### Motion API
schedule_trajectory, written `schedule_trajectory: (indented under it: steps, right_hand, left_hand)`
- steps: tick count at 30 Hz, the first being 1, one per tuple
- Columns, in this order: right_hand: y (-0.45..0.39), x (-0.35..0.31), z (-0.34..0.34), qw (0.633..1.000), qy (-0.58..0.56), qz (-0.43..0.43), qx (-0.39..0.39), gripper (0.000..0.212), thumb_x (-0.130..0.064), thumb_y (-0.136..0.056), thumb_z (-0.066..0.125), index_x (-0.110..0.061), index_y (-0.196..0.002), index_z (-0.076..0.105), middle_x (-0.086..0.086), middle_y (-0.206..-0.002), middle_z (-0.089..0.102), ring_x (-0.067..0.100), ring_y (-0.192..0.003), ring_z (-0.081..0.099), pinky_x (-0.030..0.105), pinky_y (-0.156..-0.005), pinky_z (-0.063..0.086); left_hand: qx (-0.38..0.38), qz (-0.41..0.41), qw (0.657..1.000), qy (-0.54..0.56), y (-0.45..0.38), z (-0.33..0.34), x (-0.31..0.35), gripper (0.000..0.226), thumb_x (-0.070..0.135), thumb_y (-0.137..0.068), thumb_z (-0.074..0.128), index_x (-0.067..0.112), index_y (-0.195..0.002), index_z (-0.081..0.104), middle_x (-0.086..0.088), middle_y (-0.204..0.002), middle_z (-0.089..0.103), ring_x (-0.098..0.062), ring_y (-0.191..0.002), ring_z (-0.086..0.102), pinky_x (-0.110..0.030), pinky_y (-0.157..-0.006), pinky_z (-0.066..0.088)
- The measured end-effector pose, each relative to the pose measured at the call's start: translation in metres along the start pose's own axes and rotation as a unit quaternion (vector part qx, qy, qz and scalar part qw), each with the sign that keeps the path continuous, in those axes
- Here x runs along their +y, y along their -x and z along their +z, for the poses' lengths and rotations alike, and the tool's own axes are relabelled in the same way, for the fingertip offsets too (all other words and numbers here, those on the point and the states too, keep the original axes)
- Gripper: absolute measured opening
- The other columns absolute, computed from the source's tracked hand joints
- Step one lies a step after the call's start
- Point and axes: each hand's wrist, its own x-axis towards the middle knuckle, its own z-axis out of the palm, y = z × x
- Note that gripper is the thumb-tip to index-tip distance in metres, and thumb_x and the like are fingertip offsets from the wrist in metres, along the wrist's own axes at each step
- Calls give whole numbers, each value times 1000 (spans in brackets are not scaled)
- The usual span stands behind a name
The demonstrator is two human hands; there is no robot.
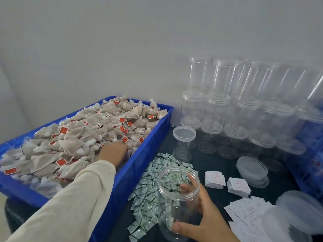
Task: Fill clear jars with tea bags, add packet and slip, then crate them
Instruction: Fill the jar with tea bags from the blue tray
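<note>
Plain grey wall [104, 41], perhaps painted.

Open, empty clear jar [177, 203] upright beside blue crate [139, 165] heaped with tea bags [78, 137].

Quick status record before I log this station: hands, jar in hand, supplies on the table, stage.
left hand: reaching into the tea bags in the blue crate; grip hidden
right hand: grips an open clear jar
jar contents: looks empty
packets: green-white pile between crate and jar
slips: white stacks right of jar
empty jars: stacked at the wall
loose lids: near the slips
stage: filling not yet begun
</note>
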Motion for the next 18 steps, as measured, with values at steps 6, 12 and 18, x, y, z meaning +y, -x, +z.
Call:
schedule_trajectory:
  steps: [6, 12, 18]
  right_hand:
    - [-3, 7, 5, 999, -27, -20, -16, 109, -52, -49, 93, -74, -128, 21, -39, -133, 44, -15, -124, 43, 6, -94, 40]
    - [-23, 1, 9, 999, -39, -23, -28, 101, -51, -51, 91, -76, -124, 25, -39, -129, 47, -13, -120, 48, 2, -88, 40]
    - [-35, -4, 10, 999, -29, -31, -17, 105, -41, -56, 90, -45, -141, 28, -41, -123, 48, -11, -116, 52, 4, -86, 43]
  left_hand:
    - [162, -14, 955, 248, 10, -20, -6, 13, 21, -93, 58, 13, -102, 65, -6, -105, 64, -21, -86, 61, -35, -81, 50]
    - [220, 26, 909, 354, 26, -74, 2, 6, 28, -88, 65, 22, -88, 65, 13, -72, 59, 0, -60, 53, -9, -55, 39]
    - [189, 112, 903, 371, 48, -115, 28, 7, 32, -83, 71, 27, -83, 66, 16, -72, 60, 2, -63, 52, -8, -56, 37]
